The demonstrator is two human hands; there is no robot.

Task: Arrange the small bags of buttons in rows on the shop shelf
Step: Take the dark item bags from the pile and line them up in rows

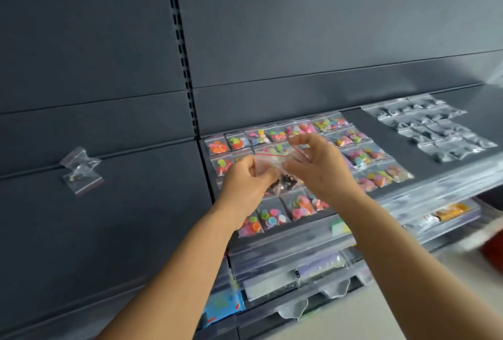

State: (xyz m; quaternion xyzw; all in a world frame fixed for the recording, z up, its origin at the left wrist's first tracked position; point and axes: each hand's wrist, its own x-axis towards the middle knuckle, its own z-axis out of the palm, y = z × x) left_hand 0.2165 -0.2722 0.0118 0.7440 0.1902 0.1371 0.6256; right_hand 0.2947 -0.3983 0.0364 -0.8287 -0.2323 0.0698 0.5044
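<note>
Both hands hold up clear zip bags with dark buttons [280, 183] in front of the shelf. My left hand [245, 184] grips the bags from the left, fingers curled. My right hand [317, 164] pinches a bag's red-striped top edge from the right. Behind them, several bags of coloured buttons [364, 156] lie in rows on the dark shelf [381, 133]. Farther right, several bags of dark buttons [432, 130] lie in rows too.
Two loose small bags [80, 171] lie on the neighbouring shelf to the left. A slotted upright [182, 48] divides the two shelf bays. Lower shelves with clear front rails [299, 236] hold other packaged goods.
</note>
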